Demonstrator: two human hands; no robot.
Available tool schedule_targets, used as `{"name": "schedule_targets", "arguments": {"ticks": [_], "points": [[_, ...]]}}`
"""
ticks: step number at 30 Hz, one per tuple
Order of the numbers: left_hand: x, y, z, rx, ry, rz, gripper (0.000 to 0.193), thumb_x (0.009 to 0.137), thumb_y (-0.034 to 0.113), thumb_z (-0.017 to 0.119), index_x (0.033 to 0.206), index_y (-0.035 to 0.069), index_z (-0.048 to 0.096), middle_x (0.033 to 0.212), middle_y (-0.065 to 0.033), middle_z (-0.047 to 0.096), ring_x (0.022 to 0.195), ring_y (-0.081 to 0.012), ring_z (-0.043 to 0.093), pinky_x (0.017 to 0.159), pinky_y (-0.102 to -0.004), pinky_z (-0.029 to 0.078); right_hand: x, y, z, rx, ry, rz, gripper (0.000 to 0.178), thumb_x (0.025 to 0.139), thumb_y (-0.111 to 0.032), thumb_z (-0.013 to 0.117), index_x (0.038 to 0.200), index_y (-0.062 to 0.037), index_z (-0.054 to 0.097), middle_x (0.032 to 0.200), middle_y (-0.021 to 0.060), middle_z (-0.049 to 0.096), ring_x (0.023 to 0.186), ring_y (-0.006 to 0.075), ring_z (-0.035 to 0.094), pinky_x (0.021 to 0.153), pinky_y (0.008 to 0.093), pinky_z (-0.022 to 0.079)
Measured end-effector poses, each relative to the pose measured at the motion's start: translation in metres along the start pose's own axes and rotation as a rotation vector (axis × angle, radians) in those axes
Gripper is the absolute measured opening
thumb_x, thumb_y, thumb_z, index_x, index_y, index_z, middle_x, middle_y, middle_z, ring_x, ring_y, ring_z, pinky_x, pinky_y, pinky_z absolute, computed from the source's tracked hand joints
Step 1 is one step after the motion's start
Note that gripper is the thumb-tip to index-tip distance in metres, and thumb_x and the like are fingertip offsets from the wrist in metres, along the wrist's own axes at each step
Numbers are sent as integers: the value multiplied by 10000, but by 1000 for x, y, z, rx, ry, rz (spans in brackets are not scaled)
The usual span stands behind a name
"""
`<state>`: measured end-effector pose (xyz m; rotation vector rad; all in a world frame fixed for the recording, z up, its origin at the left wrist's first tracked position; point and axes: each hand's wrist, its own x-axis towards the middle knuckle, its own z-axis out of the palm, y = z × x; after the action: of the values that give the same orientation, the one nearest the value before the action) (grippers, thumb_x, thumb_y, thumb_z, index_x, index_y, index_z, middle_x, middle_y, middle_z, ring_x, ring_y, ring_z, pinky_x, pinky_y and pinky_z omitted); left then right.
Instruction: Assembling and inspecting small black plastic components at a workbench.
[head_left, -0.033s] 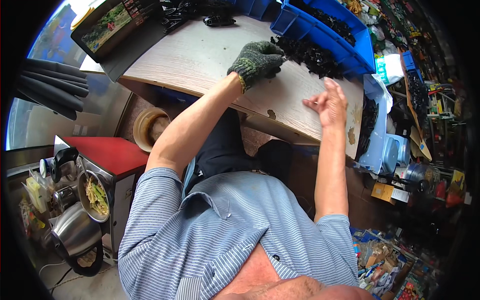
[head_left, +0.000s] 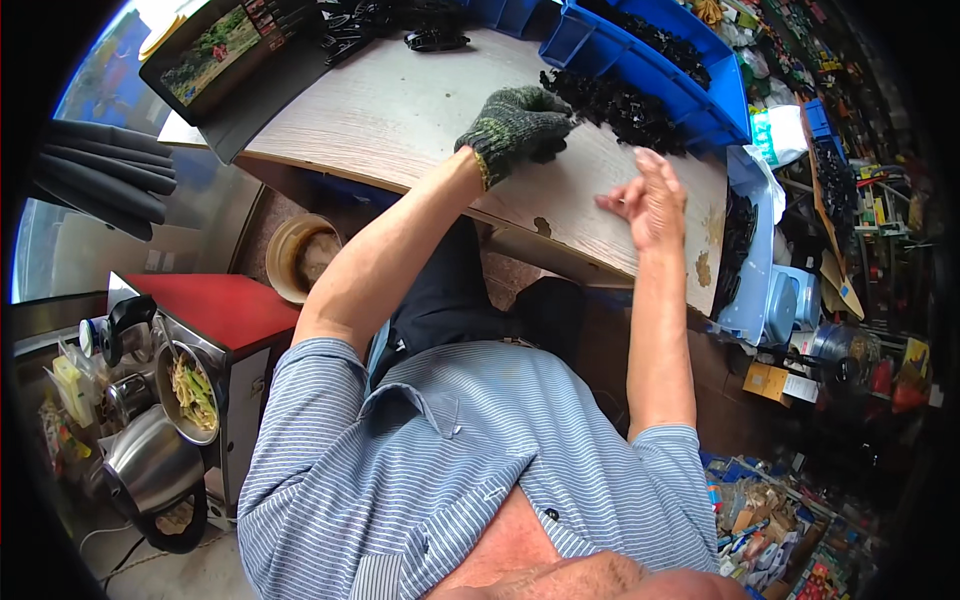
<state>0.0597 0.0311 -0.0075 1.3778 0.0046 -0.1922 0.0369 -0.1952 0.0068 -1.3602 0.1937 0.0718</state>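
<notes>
My left hand (head_left: 516,127), in a dark green knitted glove, is over the pale wooden table (head_left: 400,110). Its fingers are curled closed, and whatever they hold is hidden by the glove. Just beyond it lies a heap of small black plastic parts (head_left: 625,112). My bare right hand (head_left: 652,205) hovers over the table's right part, on the near side of the heap. Its fingers are stretched out and a little blurred, with the thumb apart, and nothing shows in it.
Behind the heap stands a blue bin (head_left: 690,85) with more black parts. A tablet (head_left: 215,60) leans at the back left near black pieces (head_left: 437,39). A light-blue crate (head_left: 750,290) adjoins the table's right edge. Below left are a bucket (head_left: 290,262) and a red-topped cabinet (head_left: 215,310).
My right hand has shifted slightly left, toward my gloved hand. The left hand has barely moved and stays curled.
</notes>
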Motion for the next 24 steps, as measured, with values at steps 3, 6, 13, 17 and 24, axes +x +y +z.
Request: {"name": "schedule_targets", "arguments": {"ticks": [3, 6, 13, 17, 24], "points": [[-10, -8, 12, -262, -89, -146, 256, 905, 158, 714, 1115, 16, 680, 896, -72, 701, 763, -163, 673, 657, -285, 556, 10, 15, 14, -38, -194, -74, 313, 898, -230, 740, 1117, -42, 621, 527, 34, 541, 426, 175, 540, 499, 394, 563], [-17, -16, 19, -403, -163, -98, 262, 898, 189, 726, 1063, -8, 680, 854, -94, 684, 756, -171, 668, 667, -294, 565, 4, 23, 26, -57, -202, -92, 220, 879, -224, 767, 986, -53, 680, 546, -10, 546, 386, 91, 442, 418, 252, 435], [-33, -15, 36, -307, -63, 27, 272, 904, 188, 710, 1060, -32, 676, 826, -112, 685, 689, -167, 655, 638, -306, 554, 3, 30, 26, -87, -134, -163, 207, 854, -230, 797, 939, -69, 699, 593, -45, 556, 409, 41, 397, 406, 208, 296], [-27, -20, 33, -415, -88, -7, 283, 903, 174, 702, 1089, -38, 670, 815, -120, 686, 674, -174, 661, 629, -308, 556, 5, 32, 22, -2, -128, -182, 234, 870, -229, 775, 1012, -65, 689, 577, -44, 535, 425, 46, 399, 426, 212, 299], [-30, -18, 31, -325, -96, -15, 405, 928, 208, 685, 1236, -39, 598, 897, -125, 688, 784, -198, 683, 703, -323, 576, 2, 26, 25, -25, -163, -140, 239, 874, -214, 768, 1039, -59, 692, 621, -42, 567, 456, 44, 438, 432, 195, 313]]}}
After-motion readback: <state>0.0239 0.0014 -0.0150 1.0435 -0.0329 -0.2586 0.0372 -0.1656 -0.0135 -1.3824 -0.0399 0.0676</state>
